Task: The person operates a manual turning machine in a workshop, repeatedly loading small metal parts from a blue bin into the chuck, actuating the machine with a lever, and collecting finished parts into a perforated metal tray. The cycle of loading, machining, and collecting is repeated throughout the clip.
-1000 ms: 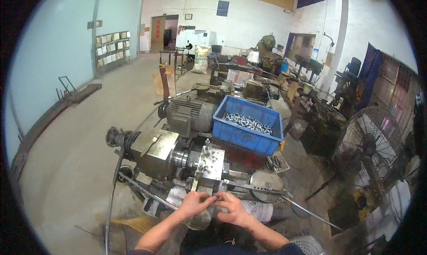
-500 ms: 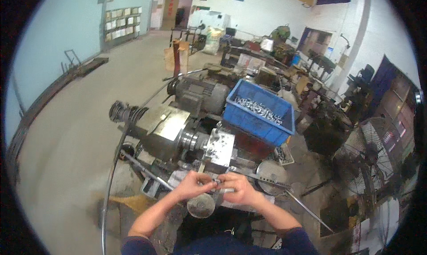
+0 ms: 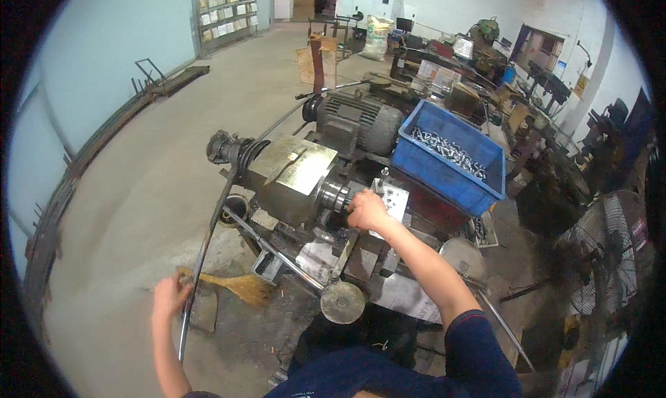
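Note:
My right hand (image 3: 368,209) reaches across the machine to the round steel chuck (image 3: 334,195). Its fingers are closed at the chuck's front face, and whatever they pinch is hidden behind them. Beside that hand sits a pale metal block with holes (image 3: 395,200). Out to the left, my left hand (image 3: 171,295) is at the lower part of a long metal lever bar (image 3: 202,259). Its fingers are partly bent and apart, close to the bar; whether they touch it is unclear. Behind the chuck is the headstock with a shiny top plate (image 3: 298,163).
A blue crate (image 3: 444,176) of small metal parts stands behind the machine, right of an electric motor (image 3: 357,124). Round handwheels (image 3: 343,303) and a second bar (image 3: 277,252) stick out in front. A straw broom (image 3: 246,287) lies on the floor; a caged fan (image 3: 603,242) stands right.
My hands were together in front of the machine, fingering a small metal piece. They have parted: the right moved forward to the chuck, the left out to the lever bar. The view has shifted left.

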A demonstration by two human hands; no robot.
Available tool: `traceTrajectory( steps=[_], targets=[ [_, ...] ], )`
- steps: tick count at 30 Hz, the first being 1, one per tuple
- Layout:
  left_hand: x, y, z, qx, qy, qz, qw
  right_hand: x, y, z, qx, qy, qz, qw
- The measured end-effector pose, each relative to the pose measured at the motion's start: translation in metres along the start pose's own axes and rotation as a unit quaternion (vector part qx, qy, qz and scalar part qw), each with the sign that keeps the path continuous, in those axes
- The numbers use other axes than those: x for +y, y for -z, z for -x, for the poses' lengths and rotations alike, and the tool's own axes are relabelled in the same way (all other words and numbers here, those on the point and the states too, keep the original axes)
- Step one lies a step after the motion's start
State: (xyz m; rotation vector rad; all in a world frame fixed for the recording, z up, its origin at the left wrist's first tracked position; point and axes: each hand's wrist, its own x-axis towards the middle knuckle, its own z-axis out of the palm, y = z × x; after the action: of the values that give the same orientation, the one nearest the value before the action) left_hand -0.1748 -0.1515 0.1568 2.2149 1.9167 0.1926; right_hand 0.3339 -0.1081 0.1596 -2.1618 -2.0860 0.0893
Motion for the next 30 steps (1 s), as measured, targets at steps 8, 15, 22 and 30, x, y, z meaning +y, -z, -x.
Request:
traceTrajectory(
  steps=[8, 15, 22, 30],
  targets=[
    [0.007, -0.056, -0.001, 0.047, 0.092, -0.01, 0.995, -0.001, -0.002, -0.008, 0.001, 0.046, -0.033, 0.998],
    [-0.048, -0.044, -0.047, 0.004, 0.099, -0.152, 0.984, 0.001, 0.0, -0.01, -0.003, 0.032, -0.056, 0.998],
    [-0.153, -0.039, -0.131, 0.154, 0.005, -0.249, 0.956, 0.003, -0.003, -0.009, 0.053, 0.045, -0.066, 0.995],
    [-0.037, -0.097, -0.138, 0.459, -0.115, 0.174, 0.864, 0.02, 0.044, 0.064, 0.172, 0.114, -0.124, 0.971]
  ],
)
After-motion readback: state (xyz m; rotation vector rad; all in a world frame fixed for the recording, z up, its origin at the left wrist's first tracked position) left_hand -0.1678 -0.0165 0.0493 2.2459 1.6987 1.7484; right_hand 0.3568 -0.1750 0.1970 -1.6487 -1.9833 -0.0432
